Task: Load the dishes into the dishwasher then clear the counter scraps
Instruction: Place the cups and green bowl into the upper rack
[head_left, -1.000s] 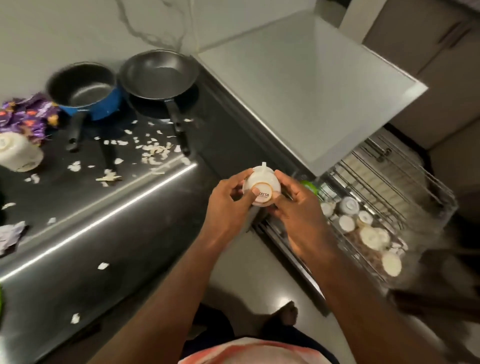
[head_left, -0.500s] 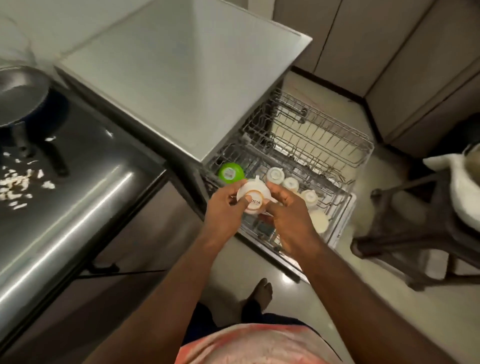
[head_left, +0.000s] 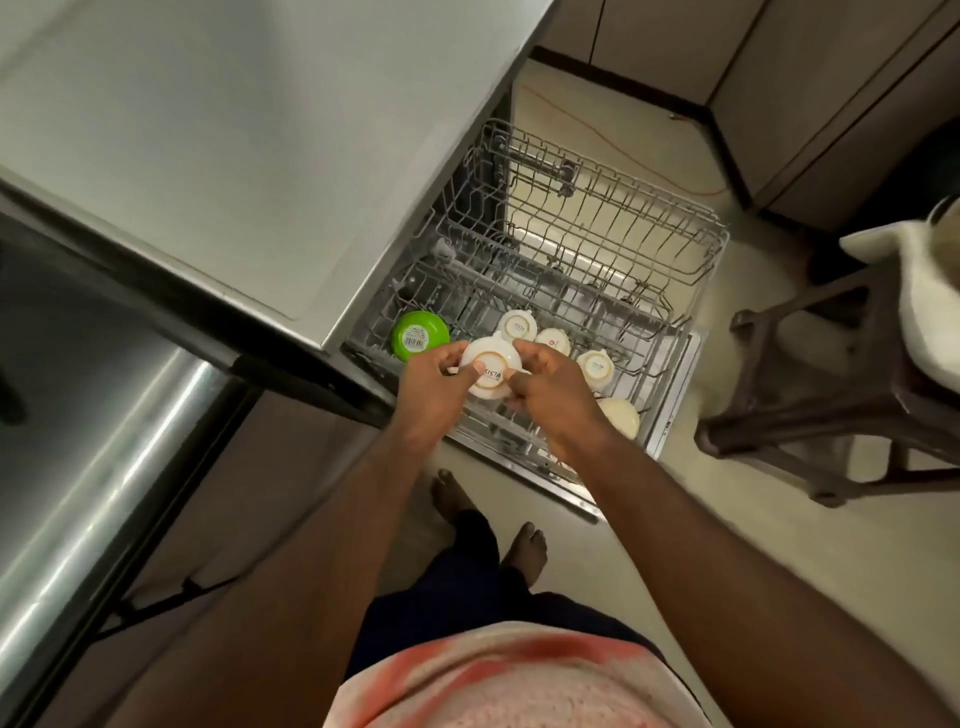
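Gripping a small white upturned ceramic cup between left hand and right hand, a person holds it just above the grey wire dishwasher rack; lowering it mouth-down beside the green plastic bowl looks wisest.

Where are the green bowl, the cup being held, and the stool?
green bowl (head_left: 420, 335): head view, middle of its upturned base.
cup (head_left: 493, 364): head view, middle of its upturned base.
stool (head_left: 810, 415): head view, on its lower rail.
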